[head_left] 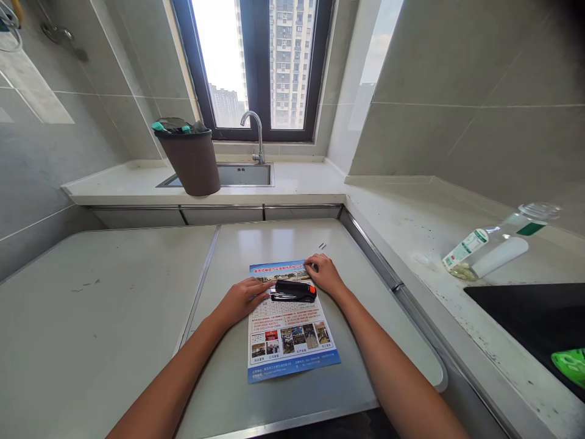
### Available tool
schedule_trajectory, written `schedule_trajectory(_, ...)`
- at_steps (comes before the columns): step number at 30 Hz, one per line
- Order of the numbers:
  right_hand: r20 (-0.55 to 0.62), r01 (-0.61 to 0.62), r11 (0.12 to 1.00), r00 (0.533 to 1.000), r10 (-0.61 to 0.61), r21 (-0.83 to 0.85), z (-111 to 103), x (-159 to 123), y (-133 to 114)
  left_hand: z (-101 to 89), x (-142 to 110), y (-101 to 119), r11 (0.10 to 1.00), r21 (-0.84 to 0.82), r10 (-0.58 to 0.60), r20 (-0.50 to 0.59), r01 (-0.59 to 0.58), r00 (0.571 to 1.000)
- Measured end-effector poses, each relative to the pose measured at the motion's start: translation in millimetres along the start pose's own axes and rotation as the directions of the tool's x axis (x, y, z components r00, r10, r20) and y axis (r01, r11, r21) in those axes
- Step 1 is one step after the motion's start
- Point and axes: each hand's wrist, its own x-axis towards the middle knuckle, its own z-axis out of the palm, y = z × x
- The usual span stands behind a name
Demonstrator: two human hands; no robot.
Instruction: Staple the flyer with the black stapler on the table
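A printed flyer [292, 341] with blue bands and small photos lies flat on the white tabletop. Across its upper half rests a black stapler [292, 291] with an orange-red piece at its right end. My left hand [244, 300] lies at the flyer's left edge, fingers stretched toward the stapler's left end; whether they touch it is unclear. At the flyer's upper right edge, my right hand [324, 272] has its fingers bent and closed on the paper. Just beyond that hand lie small dark slivers, perhaps staples [322, 246].
Behind the table, a brown bin [189, 161] stands at the sink [249, 175] with its faucet [258, 137]. On the right counter [402, 213], a clear bottle [498, 241] leans by a black surface [530, 323] holding a green packet [569, 366].
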Motion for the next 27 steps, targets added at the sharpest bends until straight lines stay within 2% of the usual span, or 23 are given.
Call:
schedule_trajectory(3,-0.028,-0.01,1.0,1.0,0.01,-0.003,-3,1,0,-13.7,-4,-2,1.0,-0.001,0.028,0.041,-0.028,0.999)
schedule_trajectory(6,-0.081,-0.003,0.999,0.997,0.006,0.045,-14,2,-6,-23.3,-8,-8,1.0,-0.016,-0.018,0.044,0.018,0.999)
schedule_trajectory(7,-0.058,0.015,0.996,0.998,-0.009,0.093,-18,2,-10,-24.7,-9,-10,0.999,-0.025,-0.027,0.045,0.028,0.999)
schedule_trajectory(9,0.107,0.073,0.969,0.989,-0.101,0.237,-24,0,-21,-24.7,-10,-15,0.999,-0.021,-0.037,0.042,0.038,0.998)
schedule_trajectory(11,0.312,0.131,0.92,0.915,-0.255,0.368,-23,-5,-35,-22.2,-10,-19,0.998,0.015,-0.055,0.008,0.055,0.998)
schedule_trajectory(12,0.369,0.156,0.905,0.875,-0.312,0.395,-20,-7,-42,-20.4,-10,-20,0.997,0.032,-0.063,-0.011,0.063,0.998)
schedule_trajectory(13,0.391,0.18,0.902,0.855,-0.341,0.393,-15,-10,-48,-18.6,-9,-19,0.997,0.039,-0.066,-0.026,0.067,0.997)
schedule_trajectory(16,0.354,0.233,0.907,0.864,-0.359,0.351,0,-17,-63,-13.2,-5,-14,1.0,0.007,-0.022,-0.035,0.022,0.999)
schedule_trajectory(18,0.336,0.266,0.883,0.851,-0.403,0.387,6,-20,-69,-10.2,-3,-7,0.999,-0.03,0.021,-0.044,-0.022,0.999)
schedule_trajectory(20,0.309,0.296,0.851,0.838,-0.449,0.434,7,-22,-73,-7.6,-1,0,0.997,-0.066,0.041,-0.071,-0.045,0.997)
schedule_trajectory(23,0.25,0.325,0.821,0.843,-0.477,0.47,5,-23,-80,-4.8,1,9,0.992,-0.109,0.046,-0.094,-0.056,0.995)
schedule_trajectory(27,0.22,0.344,0.806,0.843,-0.491,0.481,2,-24,-87,-3.9,2,12,0.991,-0.116,0.056,-0.091,-0.067,0.994)
